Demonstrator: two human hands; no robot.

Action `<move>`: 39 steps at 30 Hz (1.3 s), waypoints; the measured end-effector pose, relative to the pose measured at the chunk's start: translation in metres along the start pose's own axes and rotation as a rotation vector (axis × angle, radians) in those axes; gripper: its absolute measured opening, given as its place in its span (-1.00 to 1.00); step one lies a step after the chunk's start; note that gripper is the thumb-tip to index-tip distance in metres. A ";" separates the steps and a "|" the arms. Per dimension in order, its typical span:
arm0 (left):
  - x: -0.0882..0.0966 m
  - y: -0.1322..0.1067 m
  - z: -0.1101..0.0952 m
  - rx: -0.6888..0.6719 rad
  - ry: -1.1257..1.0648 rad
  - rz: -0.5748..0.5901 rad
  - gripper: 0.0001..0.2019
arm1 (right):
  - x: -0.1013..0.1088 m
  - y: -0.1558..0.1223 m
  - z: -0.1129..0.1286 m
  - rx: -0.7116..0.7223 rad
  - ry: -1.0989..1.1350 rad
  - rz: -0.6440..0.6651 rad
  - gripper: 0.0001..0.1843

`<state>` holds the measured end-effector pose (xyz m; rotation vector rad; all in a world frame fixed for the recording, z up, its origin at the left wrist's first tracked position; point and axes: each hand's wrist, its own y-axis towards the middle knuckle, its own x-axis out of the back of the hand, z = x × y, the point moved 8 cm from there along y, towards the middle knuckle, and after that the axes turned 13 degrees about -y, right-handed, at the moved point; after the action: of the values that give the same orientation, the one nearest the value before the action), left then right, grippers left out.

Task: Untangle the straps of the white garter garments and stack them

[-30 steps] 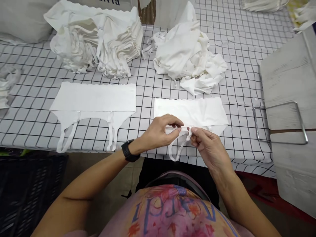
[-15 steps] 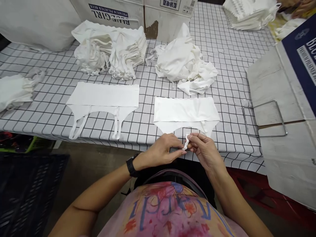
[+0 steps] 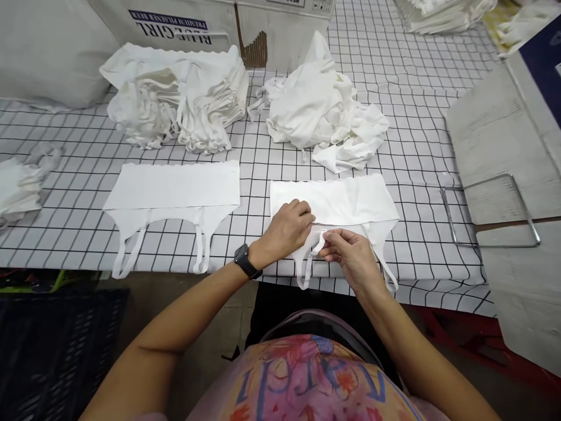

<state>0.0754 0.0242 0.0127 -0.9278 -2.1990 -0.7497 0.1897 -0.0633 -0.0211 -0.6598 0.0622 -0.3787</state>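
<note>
In front of me a white strappy top [image 3: 337, 202] lies flat with its straps towards me, hanging over the table's near edge. My left hand [image 3: 289, 228] rests on its left half, fingers curled and closed on the fabric at the band's lower edge. My right hand [image 3: 346, 251] is closed, pinching a small white strip [image 3: 321, 242] between thumb and forefinger just above the top's left strap. Whether the strip is joined to the top I cannot tell. A second white strappy top [image 3: 175, 187] is spread flat to the left, untouched.
Behind are a stack of white tops [image 3: 179, 93] and a loose white heap [image 3: 324, 105]. A cardboard box [image 3: 284, 41] stands at the back, another carton [image 3: 495, 140] at right with a bent metal wire frame [image 3: 493, 245] against it. More white garments [image 3: 17, 190] lie at left.
Both hands have moved from the table edge up onto the right-hand top. The left hand has let go of the strip and taken the fabric; the right still holds the strip. The view has shifted.
</note>
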 end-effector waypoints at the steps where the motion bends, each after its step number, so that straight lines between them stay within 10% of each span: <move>1: 0.001 0.000 0.002 0.000 -0.025 -0.015 -0.81 | -0.001 0.003 0.001 -0.008 -0.004 -0.002 -0.71; 20: 0.004 -0.001 -0.006 -0.167 0.055 -0.139 -0.68 | -0.006 0.023 0.005 -0.105 0.024 -0.118 -0.82; 39: 0.003 -0.005 -0.019 -0.297 0.196 -0.189 -0.64 | -0.014 0.030 0.010 -0.103 -0.084 0.029 -0.78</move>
<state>0.0762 0.0091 0.0259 -0.7527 -2.0539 -1.2290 0.1882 -0.0309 -0.0319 -0.7755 0.0112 -0.3212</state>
